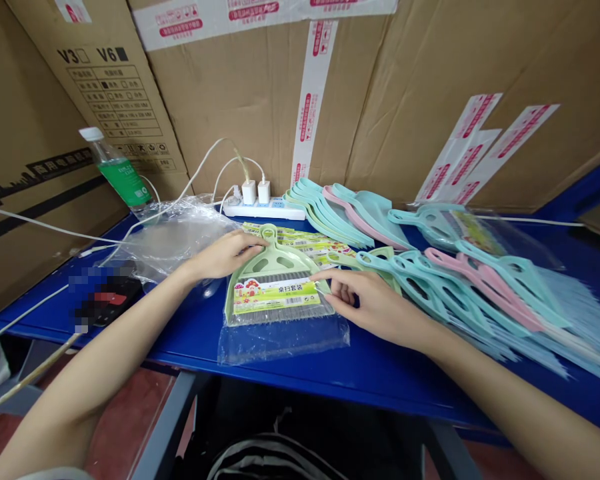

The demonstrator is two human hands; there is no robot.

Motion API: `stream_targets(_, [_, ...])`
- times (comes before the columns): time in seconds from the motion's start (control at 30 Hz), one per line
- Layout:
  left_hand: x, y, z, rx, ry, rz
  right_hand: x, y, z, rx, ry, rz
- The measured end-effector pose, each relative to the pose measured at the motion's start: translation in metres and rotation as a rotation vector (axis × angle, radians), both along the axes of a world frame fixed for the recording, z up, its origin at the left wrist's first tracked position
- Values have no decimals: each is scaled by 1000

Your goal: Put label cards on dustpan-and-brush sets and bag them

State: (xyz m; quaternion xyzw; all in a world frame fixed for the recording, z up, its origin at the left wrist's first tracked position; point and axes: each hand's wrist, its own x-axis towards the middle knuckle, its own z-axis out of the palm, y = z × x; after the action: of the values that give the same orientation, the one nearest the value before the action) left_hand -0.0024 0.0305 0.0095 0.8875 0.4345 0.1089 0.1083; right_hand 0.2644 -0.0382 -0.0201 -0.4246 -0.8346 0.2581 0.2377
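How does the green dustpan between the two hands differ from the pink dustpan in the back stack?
The green dustpan carries a brush and a printed card; the pink dustpan is sandwiched among turquoise dustpans.
The green dustpan's outline shows mostly; the pink dustpan is largely covered.
The green dustpan lies nearer the table's front edge, the pink dustpan farther back.
Both have a looped handle end.

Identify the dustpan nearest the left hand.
The pale green dustpan at the left hand, with a printed card across it; the stacked dustpans behind show none.
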Motion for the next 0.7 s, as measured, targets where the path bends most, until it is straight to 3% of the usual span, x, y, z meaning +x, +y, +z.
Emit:
stream_targets(0.23, [0, 3, -9, -3, -53, -3, 2, 0, 3, 40, 39, -36])
stream_targets(0.7, [2, 5, -5, -154, -208, 11, 1, -1, 3, 37, 24, -38])
